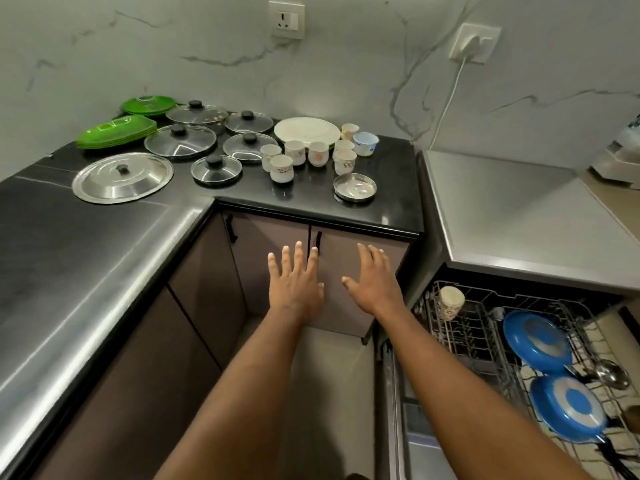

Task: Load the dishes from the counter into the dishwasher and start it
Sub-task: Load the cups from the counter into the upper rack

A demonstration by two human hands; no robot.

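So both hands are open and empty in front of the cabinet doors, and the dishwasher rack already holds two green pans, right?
Not quite: in the head view the two pans in the dishwasher rack are blue, not green. The left hand and right hand are open and empty before the cabinet doors.

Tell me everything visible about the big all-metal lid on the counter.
The steel lid is round and shiny, seemingly stainless, with a broad flat rim, a shallow dome and a small dark knob at its centre. It lies knob up on the black counter, close beside the glass lids behind and to its right. Nothing lies on it.
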